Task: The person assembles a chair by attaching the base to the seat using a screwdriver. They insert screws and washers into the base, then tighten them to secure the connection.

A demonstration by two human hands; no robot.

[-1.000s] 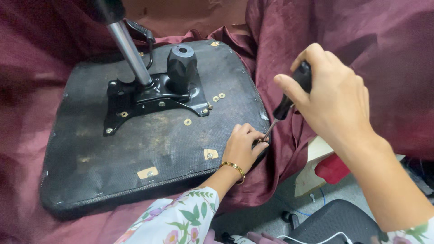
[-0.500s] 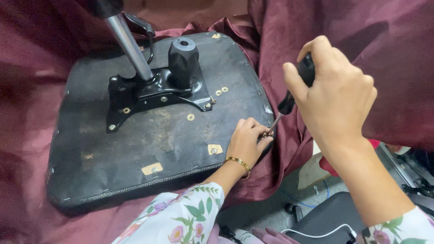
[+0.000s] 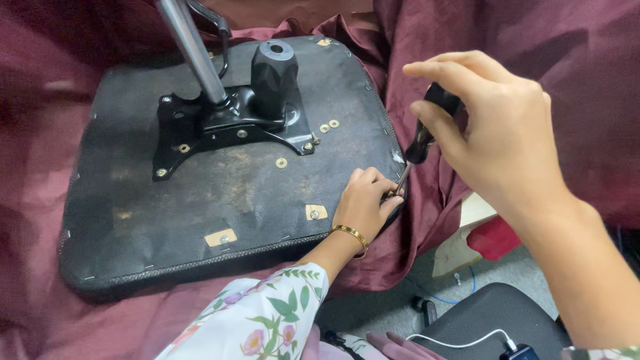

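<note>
Maroon cloth [image 3: 547, 80], one seat base [image 3: 167, 220], three loose washers [image 3: 281, 163], one screwdriver [image 3: 420, 143], two hands [image 3: 497, 130].

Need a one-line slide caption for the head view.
Right hand drives a screwdriver at the upturned chair seat edge; left hand steadies its tip.

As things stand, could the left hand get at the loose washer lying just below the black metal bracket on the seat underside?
Probably yes. The left hand rests at the seat's right edge, steadying the screwdriver tip. The washer lies on bare board up and to its left, with nothing between, though the hand would have to leave the tip.
</note>
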